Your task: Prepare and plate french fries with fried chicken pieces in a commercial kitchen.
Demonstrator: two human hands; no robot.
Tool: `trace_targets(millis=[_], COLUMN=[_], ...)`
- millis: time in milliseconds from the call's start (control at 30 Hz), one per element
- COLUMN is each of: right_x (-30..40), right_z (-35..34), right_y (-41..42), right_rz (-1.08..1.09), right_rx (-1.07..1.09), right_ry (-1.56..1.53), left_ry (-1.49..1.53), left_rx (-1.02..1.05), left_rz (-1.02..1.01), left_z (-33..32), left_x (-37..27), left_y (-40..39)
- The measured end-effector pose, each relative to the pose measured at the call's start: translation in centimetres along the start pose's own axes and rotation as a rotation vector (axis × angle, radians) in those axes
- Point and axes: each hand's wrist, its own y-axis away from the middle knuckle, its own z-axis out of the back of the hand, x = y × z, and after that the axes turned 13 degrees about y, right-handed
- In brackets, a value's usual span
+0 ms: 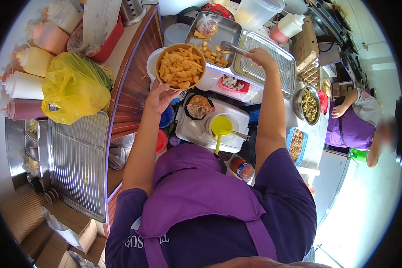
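Note:
My left hand [160, 97] holds a round paper bowl [203, 63] from below and the side. Fries and fried pieces [181, 68] fill the bowl. In my right hand [262, 57] are metal tongs [233, 48], their tips over a steel tray [232, 28]. Small fried pieces [212, 55] lie in that tray, beside a knotted clear plastic bag of food [206, 25]. A wire rack [271, 57] in a second metal tray stands to the right, under my right forearm.
Below the bowl, a yellow-green ladle [222, 126] rests over a white tub on a lidded container [187, 135]. Squeeze bottles [26, 85] and a yellow plastic bag [77, 87] stand at the left. A steel bowl of chopped food [298, 104] sits at right. Another person [351, 124] in a purple apron is farther right.

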Motion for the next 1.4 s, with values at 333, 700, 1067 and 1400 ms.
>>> trace_targets(millis=[333,700,1067,1400], right_x=[5.0,1.2,5.0,2.2], right_z=[4.6,6.5,0.8,0.0], right_y=[3.9,4.9,3.0,3.4], right_rz=[0.327,0.152,-0.029,0.035], right_rx=[0.009,0.022,0.084,-0.029], right_ry=[-0.302,-0.096,0.589,0.473], left_ry=[-0.059,0.019,-0.02,-0.005], left_rx=[0.014,0.068,0.05,-0.012], left_rz=[0.044,0.076,-0.046,-0.04], left_z=[-0.5,-1.4,-1.0,0.1], left_x=[1.8,1.6,-1.1,-0.3], left_y=[-1.9,-0.9,1.0,0.3])
